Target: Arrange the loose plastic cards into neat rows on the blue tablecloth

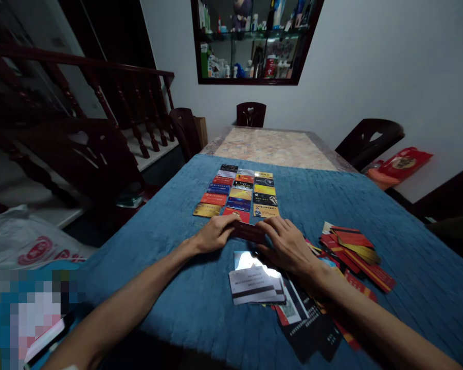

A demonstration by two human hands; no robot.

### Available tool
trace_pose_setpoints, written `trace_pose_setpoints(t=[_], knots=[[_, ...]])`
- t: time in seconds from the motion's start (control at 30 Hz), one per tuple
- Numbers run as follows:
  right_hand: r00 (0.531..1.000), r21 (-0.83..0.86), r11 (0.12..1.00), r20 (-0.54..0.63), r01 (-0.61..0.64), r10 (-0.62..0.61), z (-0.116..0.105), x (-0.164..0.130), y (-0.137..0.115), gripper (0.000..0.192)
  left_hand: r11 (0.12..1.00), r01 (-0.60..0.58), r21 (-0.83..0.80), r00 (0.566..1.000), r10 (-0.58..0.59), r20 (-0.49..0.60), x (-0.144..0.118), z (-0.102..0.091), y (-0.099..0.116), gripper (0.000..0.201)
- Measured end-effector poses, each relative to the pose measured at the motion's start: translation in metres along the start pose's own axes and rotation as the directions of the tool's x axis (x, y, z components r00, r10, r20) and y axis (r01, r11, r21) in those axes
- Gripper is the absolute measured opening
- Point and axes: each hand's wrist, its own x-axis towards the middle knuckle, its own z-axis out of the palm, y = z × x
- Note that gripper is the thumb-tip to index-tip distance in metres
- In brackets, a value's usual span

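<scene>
My left hand (216,234) and my right hand (284,241) pinch a dark red card (249,231) between them, one at each end. Just beyond it lies a red card (237,213), the nearest in the middle of three columns of overlapping cards. A gold card (207,209) ends the left column, and a yellowish card with a figure (266,210) ends the right one. Under and beside my right hand spreads a loose pile, with white striped cards (254,285), black cards (306,329) and red cards (355,246).
A blue cloth (158,288) covers the near part of the table, and a patterned top (270,144) shows beyond. Dark chairs (250,114) stand around it. On the left are a white plastic bag (27,236) and a wooden railing (100,97); a red bag (405,162) sits at right.
</scene>
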Motion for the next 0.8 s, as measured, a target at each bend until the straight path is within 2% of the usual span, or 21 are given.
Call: trace_pose_setpoints(t=[0.27,0.43,0.6,0.8], knots=[[0.999,-0.074,0.996,-0.03,-0.048,0.045,0.0,0.002,-0.004,0.036,0.999,0.025,-0.039,0.999,-0.026,-0.035,0.002,-0.003,0.001,0.03],[0.995,-0.068,0.995,-0.075,-0.07,0.065,-0.001,0.003,-0.004,0.033,0.997,0.032,-0.068,0.998,-0.036,-0.057,0.003,-0.004,0.006,0.034],[0.992,-0.031,0.995,-0.091,-0.094,0.091,-0.006,0.004,-0.002,0.039,0.993,0.077,-0.094,0.992,-0.086,-0.094,0.006,-0.004,0.009,0.041],[0.991,0.031,0.993,-0.069,-0.111,0.113,-0.012,0.008,0.008,0.046,0.999,-0.029,0.031,0.998,0.03,-0.047,0.015,-0.011,0.008,0.049]])
